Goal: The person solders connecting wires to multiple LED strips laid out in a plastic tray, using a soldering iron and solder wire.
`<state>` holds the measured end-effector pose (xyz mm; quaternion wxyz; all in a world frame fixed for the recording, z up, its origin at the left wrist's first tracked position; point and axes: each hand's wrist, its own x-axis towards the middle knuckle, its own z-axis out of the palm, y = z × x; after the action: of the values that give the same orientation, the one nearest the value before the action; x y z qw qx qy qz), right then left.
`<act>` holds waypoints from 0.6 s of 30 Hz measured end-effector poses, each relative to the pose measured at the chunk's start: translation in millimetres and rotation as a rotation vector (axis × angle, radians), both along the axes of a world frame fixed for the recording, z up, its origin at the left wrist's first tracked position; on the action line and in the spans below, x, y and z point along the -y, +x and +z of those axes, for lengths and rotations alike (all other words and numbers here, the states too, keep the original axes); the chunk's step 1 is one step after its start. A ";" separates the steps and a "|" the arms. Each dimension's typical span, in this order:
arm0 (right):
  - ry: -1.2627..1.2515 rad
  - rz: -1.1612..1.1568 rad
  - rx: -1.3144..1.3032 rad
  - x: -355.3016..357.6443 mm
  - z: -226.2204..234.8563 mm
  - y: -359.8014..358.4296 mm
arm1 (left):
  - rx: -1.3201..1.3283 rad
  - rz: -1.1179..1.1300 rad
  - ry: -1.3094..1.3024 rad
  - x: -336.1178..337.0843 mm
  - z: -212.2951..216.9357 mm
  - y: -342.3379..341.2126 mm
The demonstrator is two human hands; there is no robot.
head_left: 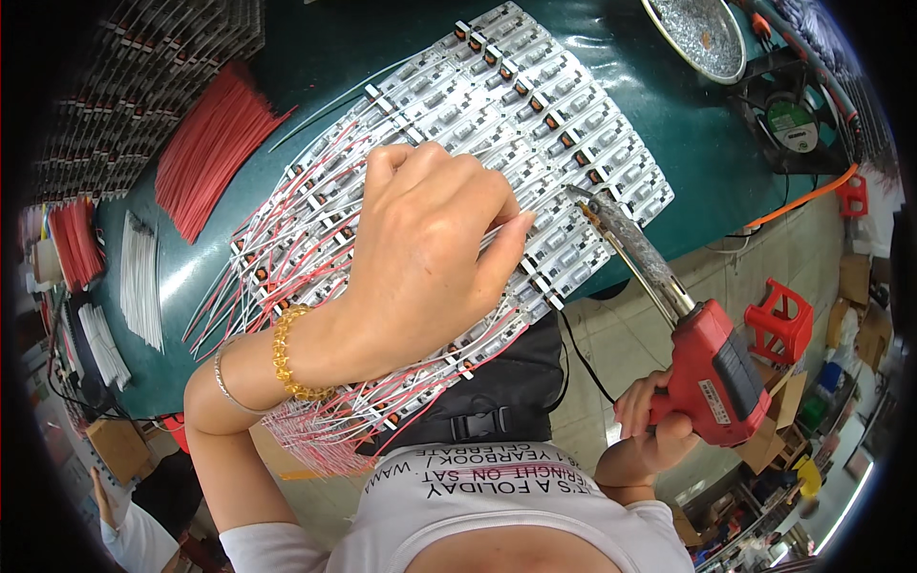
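My left hand (430, 224) is closed over a sheet of small white circuit boards (535, 105), its thumb and index fingertip drawn together. What the pinch holds is too small to make out. Many thin red and white wires (325, 205) trail from the boards and run beneath that hand and wrist. In my right hand (650, 420) is a red soldering gun (714, 377), gripped by its handle. Its metal tip points up and left, over the boards just right of my left fingertips. Whether the tip touches a board I cannot tell.
Bundles of red wires (205, 148) and white wires (141, 277) lie on the green tabletop (315, 48) at left, below stacked boards (143, 86). At the far right are a round metal dish (702, 33) and a black fan (793, 115). A red stool (778, 320) stands on the floor.
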<state>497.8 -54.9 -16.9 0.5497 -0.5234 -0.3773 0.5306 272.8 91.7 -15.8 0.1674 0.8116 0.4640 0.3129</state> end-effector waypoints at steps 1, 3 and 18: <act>-0.005 0.013 0.021 0.7 0.5 -1.7 | -0.004 -0.002 0.005 -0.1 -0.1 0.0; 0.026 -0.047 0.122 3.0 1.3 -5.4 | -0.008 -0.002 0.000 0.2 0.1 -0.3; 0.091 0.032 0.085 -0.2 -2.4 0.0 | 0.007 -0.008 0.013 0.5 -2.1 0.2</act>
<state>497.8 -54.7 -19.4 0.5478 -0.5140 -0.4322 0.4989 273.0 91.2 -17.9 0.1651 0.8136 0.4581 0.3178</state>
